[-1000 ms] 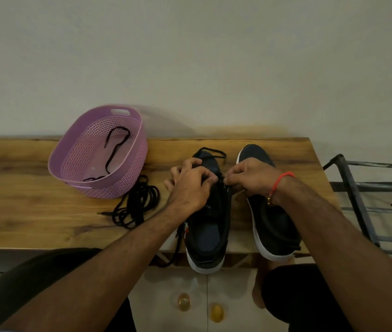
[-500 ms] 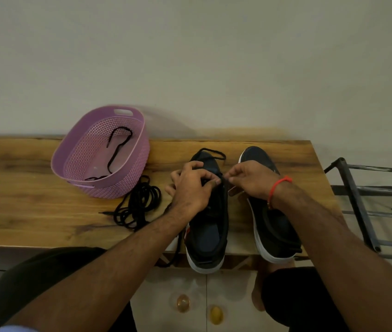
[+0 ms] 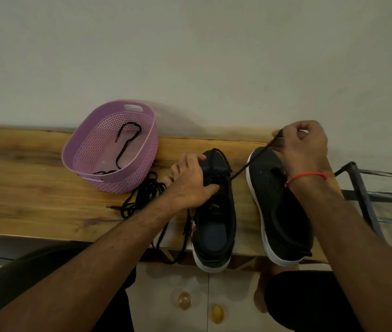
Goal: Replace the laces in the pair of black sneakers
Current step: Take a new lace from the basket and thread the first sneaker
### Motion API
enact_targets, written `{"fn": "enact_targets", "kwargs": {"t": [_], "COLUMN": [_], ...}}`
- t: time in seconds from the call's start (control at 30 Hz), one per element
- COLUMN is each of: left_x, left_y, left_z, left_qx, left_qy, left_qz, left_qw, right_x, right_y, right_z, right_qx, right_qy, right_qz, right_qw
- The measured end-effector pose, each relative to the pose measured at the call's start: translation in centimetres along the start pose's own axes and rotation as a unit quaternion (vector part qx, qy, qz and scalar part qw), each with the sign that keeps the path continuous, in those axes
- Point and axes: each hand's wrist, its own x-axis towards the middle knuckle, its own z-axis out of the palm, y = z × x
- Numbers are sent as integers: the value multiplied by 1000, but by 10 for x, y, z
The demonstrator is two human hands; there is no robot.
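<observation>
Two black sneakers with white soles stand side by side on the wooden table [image 3: 22, 188], heels toward me. My left hand [image 3: 190, 183] grips the toe part of the left sneaker [image 3: 214, 226]. My right hand [image 3: 302, 144] pinches a black lace [image 3: 250, 164] and holds it taut, up and to the right, above the toe of the right sneaker [image 3: 281, 212]. The lace runs from the left sneaker's eyelets. The right sneaker's eyelets show no lace. Another part of the lace hangs over the table's front edge beside the left sneaker.
A purple plastic basket [image 3: 142, 144] holding one black lace [image 3: 125, 144] stands at the back left. A bundle of black laces [image 3: 142, 195] lies on the table in front of it. A dark metal rack [image 3: 369, 192] stands to the right of the table.
My right hand has pulled the lace out and away to the upper right, past the right sneaker's toe. My left hand has stayed on the left sneaker and shifted its hold toward the toe.
</observation>
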Motion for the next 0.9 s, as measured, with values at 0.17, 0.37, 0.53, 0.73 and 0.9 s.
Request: {"fn": "enact_targets", "kwargs": {"t": [0.17, 0.37, 0.53, 0.73, 0.9], "left_x": [-1, 1, 4, 6, 6], "left_y": [-4, -8, -11, -13, -14], "left_z": [-8, -9, -8, -7, -9], "left_qx": [6, 18, 33, 43, 54], "left_qy": [-37, -53, -66, -80, -89], "left_qz": [-21, -30, -42, -48, -42], "left_qw": [999, 998, 996, 995, 994], "right_x": [-13, -37, -34, -32, -1], "right_y": [23, 20, 22, 22, 8], "right_z": [9, 23, 20, 21, -5], "right_qx": [-397, -528, -488, -500, -428], "right_qy": [-248, -386, -381, -367, -91], "right_qz": [-149, -174, -152, -151, -128], "right_qw": [871, 736, 770, 769, 890]}}
